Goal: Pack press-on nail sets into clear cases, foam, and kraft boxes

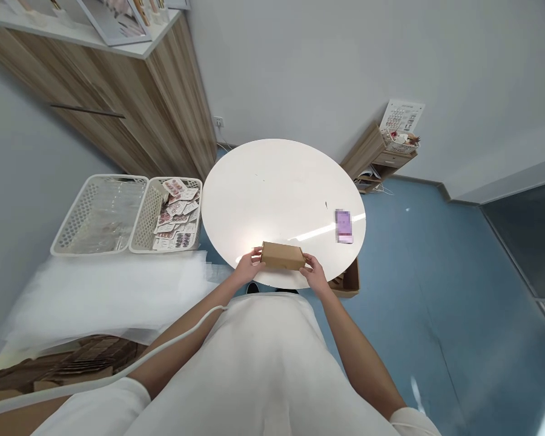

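Observation:
A small brown cardboard box [282, 256], closed, is at the near edge of the round white table [277, 188]. My left hand [249, 266] grips its left end, with fingers on the far side and thumb nearer me. Around the right end are the fingers and thumb of my right hand [314, 272]. The box lies lengthwise between both hands. Toward the table's right side lies a purple, pixelated flat item [344, 226], apart from my hands.
Left of the table are a white basket of printed cards [177, 215], a basket of clear plastic packs [111, 215] and white sheeting [118, 290]. An open carton [352, 281] stands below the table's right edge. A small wooden cabinet [390, 158] is behind right.

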